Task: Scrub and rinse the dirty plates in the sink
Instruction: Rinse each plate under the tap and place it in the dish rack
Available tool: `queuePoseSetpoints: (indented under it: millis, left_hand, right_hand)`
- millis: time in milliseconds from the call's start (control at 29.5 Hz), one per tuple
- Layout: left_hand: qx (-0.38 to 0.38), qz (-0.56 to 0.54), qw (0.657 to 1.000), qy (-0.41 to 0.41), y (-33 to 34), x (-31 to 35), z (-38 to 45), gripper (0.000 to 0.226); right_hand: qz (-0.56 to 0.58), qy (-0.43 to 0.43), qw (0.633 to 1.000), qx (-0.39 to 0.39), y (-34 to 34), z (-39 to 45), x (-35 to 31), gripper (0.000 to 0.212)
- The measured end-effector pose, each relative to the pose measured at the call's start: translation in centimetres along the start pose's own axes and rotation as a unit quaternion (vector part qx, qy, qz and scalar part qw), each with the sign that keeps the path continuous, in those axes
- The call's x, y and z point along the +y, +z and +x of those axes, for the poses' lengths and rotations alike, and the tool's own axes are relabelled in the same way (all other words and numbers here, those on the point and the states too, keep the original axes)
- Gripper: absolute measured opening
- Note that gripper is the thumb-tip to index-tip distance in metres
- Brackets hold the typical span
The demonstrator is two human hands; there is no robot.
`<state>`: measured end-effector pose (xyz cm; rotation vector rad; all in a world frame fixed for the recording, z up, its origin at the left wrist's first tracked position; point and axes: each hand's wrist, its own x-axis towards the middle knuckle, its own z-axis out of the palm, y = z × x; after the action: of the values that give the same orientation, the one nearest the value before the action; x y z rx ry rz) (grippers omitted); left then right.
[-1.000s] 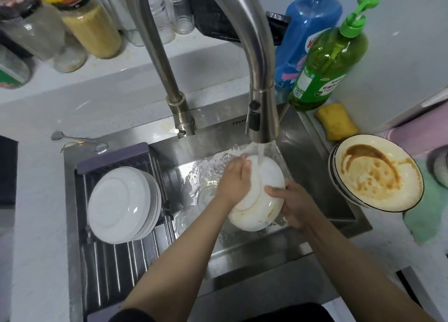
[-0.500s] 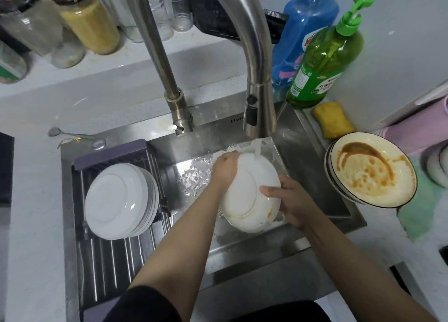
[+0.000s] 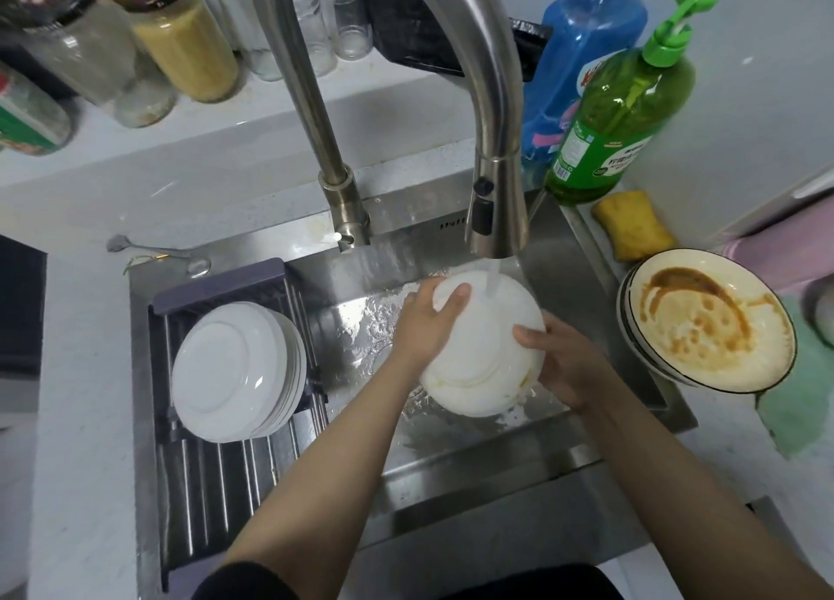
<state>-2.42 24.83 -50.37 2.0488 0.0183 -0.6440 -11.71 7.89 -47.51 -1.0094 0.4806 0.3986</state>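
A round white ceramic plate (image 3: 485, 346) is held tilted over the stainless steel sink (image 3: 564, 283), underside up, directly beneath the running stream from the curved steel faucet (image 3: 494, 157). The left hand (image 3: 428, 324) grips the plate's upper-left rim, fingers (image 3: 456, 294) curled over the edge; the right hand (image 3: 564, 364) holds the right rim, its fingers (image 3: 525, 331) pressed together against the underside. Yellowish residue shows along the lower rim. The likely trouble is a slip — wet glazed ceramic held only by its edges could drop into the basin and chip. The stained dirty plates (image 3: 708, 324) stacked at the counter's right edge overhang the sink corner; a stray elbow could tip them.
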Motion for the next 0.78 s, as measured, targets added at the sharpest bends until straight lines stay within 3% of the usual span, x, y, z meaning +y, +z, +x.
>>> queuePoseSetpoints:
  millis: [136, 204, 306, 373, 441, 543, 645, 713, 781]
  left_hand:
    - [-0.005, -0.082, 0.99, -0.112, -1.1, 0.8, 0.3, 0.051]
    - [-0.047, -0.164, 0.975, -0.141, -1.6, 0.9, -0.1, 0.049]
    - [-0.131, -0.305, 0.924, -0.188, -2.3, 0.2, -0.7, 0.049]
    - [-0.197, -0.338, 0.9, -0.192, -2.9, -0.5, -1.1, 0.051]
    - [-0.244, -0.351, 0.884, -0.187, -3.3, -1.3, -1.3, 0.074]
    - [-0.276, -0.396, 0.857, -0.179, -3.1, -2.0, -1.4, 0.098]
    - [-0.237, -0.47, 0.832, -0.175, -2.6, -2.3, -1.6, 0.098]
    - [-0.193, -0.504, 0.824, -0.172, -2.1, -2.3, -2.0, 0.091]
    - [-0.138, -0.532, 0.817, -0.172, -1.5, -2.2, -2.6, 0.067]
  right_hand:
    - [0.016, -0.004, 1.0, 0.004, -1.0, -0.2, -0.4, 0.087]
    - [0.028, 0.002, 0.999, 0.019, -1.6, -0.2, -0.5, 0.093]
    - [0.015, 0.008, 1.0, 0.023, -2.2, -0.1, -0.8, 0.094]
    - [0.004, 0.015, 0.999, 0.035, -2.5, 0.2, -1.0, 0.089]
    - [-0.002, 0.023, 0.998, 0.064, -2.4, 0.9, -1.0, 0.078]
    - [-0.063, 0.002, 0.99, 0.126, -1.4, 2.0, -1.3, 0.039]
    - [-0.219, -0.02, 0.954, 0.206, 0.7, 3.8, -1.4, 0.027]
    - [-0.355, -0.022, 0.9, 0.25, 1.8, 4.9, -0.8, 0.04]
    - [-0.461, -0.028, 0.843, 0.276, 3.2, 5.2, 0.6, 0.057]
